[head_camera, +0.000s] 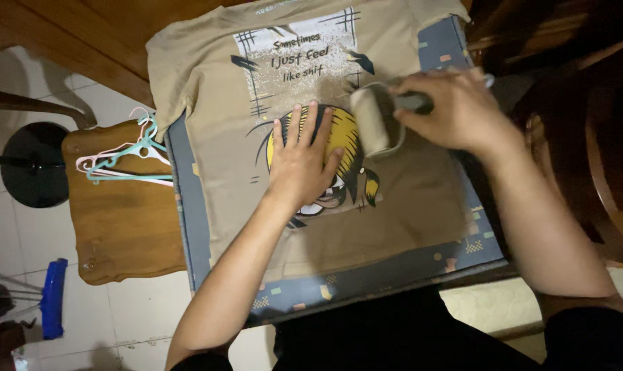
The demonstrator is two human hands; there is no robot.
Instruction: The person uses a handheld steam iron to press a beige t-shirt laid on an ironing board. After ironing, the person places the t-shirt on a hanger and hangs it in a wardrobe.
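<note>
**T-shirt smoothed flat while a lint roller runs over its print**

T-shirt, tan with a printed cartoon face and a block of lettering, lies spread flat on a blue-grey patterned board directly in front of the person, seen from above. The left hand rests on the middle of the shirt, palm down, fingers fully spread and straight, gripping nothing, pressing on the yellow part of the print. The right hand is closed around the dark handle of a lint roller, whose pale drum touches the fabric just beside the left fingertips. Left of the board stands a wooden stool with pastel clothes hangers lying on it. A blue object sits on the tiled floor at lower left.
</note>
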